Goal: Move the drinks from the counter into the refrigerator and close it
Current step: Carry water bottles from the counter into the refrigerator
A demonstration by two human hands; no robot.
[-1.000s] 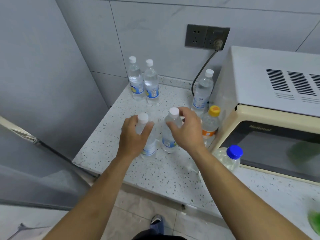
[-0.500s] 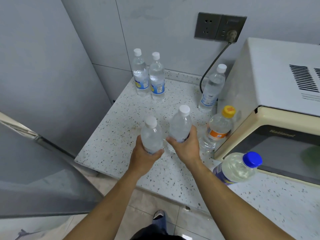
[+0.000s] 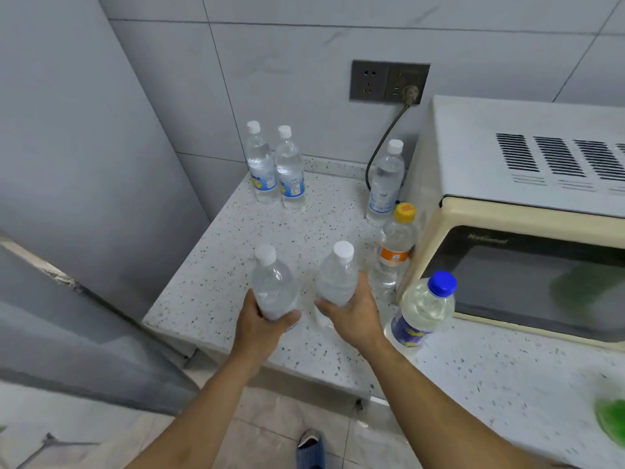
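Both hands are occupied at centre frame, above the near edge of the speckled counter (image 3: 216,265). The left hand (image 3: 260,324) grips the lower body of a clear, white-capped water bottle (image 3: 274,289), fingers curled round it and the thumb showing at its right side; the right hand (image 3: 351,313) holds a second water bottle (image 3: 338,279) the same way, and the two bottles tilt slightly apart at their caps. Whether their bases touch the counter cannot be told, since the hands cover them. Five drinks stand on the counter: a pair of white-capped bottles (image 3: 275,167) touching side by side at the back wall, upper centre of the frame; a single white-capped bottle (image 3: 385,184) further right, just beside the microwave (image 3: 527,211); an orange-labelled bottle with a yellow cap (image 3: 395,245) in front of that one, close against the microwave's front corner; and a blue-capped bottle of pale yellowish liquid (image 3: 422,309) at centre right, before the microwave door (its label is dark blue, print unreadable). A power cord (image 3: 382,143) runs from the wall socket (image 3: 389,82) down behind the single bottle. The grey refrigerator (image 3: 84,147) fills the left of the frame, directly beside the counter's left end. A shoe tip (image 3: 309,445) shows on the floor tiles at bottom centre.
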